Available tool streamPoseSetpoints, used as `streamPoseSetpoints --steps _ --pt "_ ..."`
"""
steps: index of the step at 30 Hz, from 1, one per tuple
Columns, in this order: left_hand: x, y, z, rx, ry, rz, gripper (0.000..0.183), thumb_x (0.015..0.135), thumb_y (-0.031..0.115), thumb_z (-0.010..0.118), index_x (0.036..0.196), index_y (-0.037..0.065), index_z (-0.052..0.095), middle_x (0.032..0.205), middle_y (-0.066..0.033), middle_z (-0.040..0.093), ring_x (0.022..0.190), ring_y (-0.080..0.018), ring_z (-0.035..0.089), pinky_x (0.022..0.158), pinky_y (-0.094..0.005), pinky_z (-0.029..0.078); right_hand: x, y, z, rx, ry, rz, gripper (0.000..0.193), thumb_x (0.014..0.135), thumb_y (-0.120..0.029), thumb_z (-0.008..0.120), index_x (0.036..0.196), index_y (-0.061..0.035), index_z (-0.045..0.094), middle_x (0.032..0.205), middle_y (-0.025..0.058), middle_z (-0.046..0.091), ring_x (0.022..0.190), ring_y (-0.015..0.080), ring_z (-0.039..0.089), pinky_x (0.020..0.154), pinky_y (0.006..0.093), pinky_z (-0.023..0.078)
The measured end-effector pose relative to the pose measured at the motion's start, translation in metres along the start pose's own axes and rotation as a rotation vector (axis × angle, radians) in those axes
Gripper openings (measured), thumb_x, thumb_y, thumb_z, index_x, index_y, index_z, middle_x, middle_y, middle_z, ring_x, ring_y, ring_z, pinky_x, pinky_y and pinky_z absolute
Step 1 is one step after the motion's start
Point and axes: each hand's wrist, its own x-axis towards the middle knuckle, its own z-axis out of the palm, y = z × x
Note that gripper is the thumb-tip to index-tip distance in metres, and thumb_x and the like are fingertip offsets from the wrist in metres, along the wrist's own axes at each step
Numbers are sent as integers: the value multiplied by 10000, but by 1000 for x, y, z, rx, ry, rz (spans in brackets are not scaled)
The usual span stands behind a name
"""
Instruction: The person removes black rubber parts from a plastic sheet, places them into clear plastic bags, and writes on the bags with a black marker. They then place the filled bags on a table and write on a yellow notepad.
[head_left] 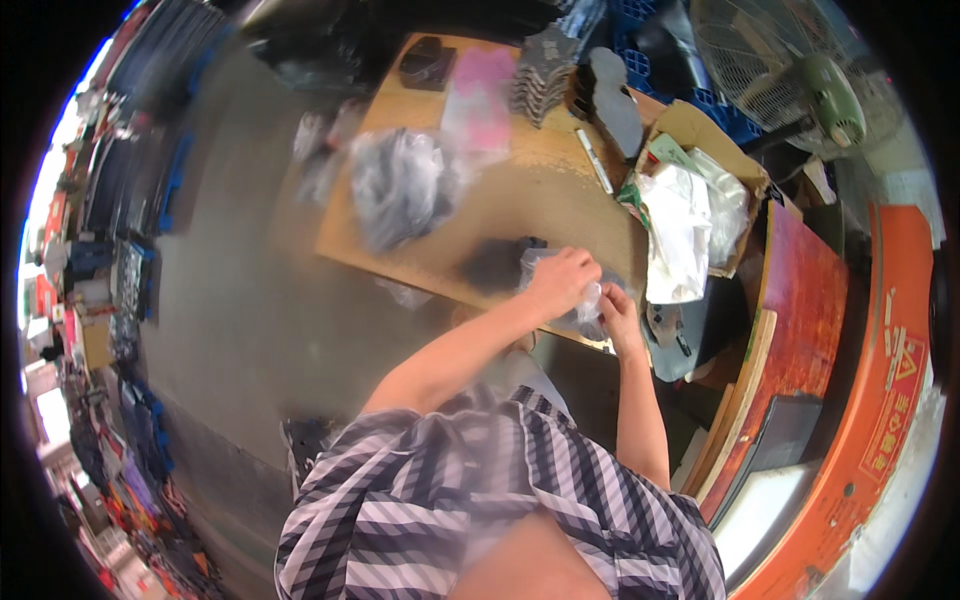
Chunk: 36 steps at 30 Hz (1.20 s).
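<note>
At the front edge of the wooden table [560, 190], both hands are on a clear plastic bag [588, 318]. My left hand [563, 281] is closed over its upper side, fingers bent down. Close by on the right, my right hand [618, 312] pinches the bag's other side. What the bag contains is hard to make out. A dark flat piece [497, 262] lies on the table just left of the bag. Farther left, a clear bag of dark grey pieces [398, 190] rests near the table's left edge.
At the back are a pink sheet in clear plastic [478, 98], stacked grey cut pieces [544, 75] and a white marker [594, 161]. An open carton [750, 190] holds white plastic bags [678, 235]. A fan [830, 105] and an orange beam [890, 370] stand right.
</note>
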Motion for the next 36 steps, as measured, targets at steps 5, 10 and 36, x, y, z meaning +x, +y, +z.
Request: streamPoseSetpoints --steps 5,10,36 --pt "-16 -7 7 -9 -102 -32 117 734 158 612 844 139 579 835 -28 574 801 -248 599 605 -378 491 -3 1 -6 7 -48 15 112 875 -114 540 938 -68 620 731 -35 560 646 53 506 559 211 408" --pt "-30 -14 9 16 -61 106 71 742 175 611 778 121 582 789 -26 572 802 -236 597 613 -370 487 15 31 -14 -340 87 39 109 872 -116 550 894 -46 631 625 3 559 588 57 526 514 227 416" --pt "-100 -211 -189 334 85 -697 623 783 277 680 1267 -38 447 1355 -245 394 1262 -417 357 1024 -443 315 34 -52 183 -535 -7 -467 279 832 -217 574 1075 -84 603 958 131 656 843 297 639 744 374 503"
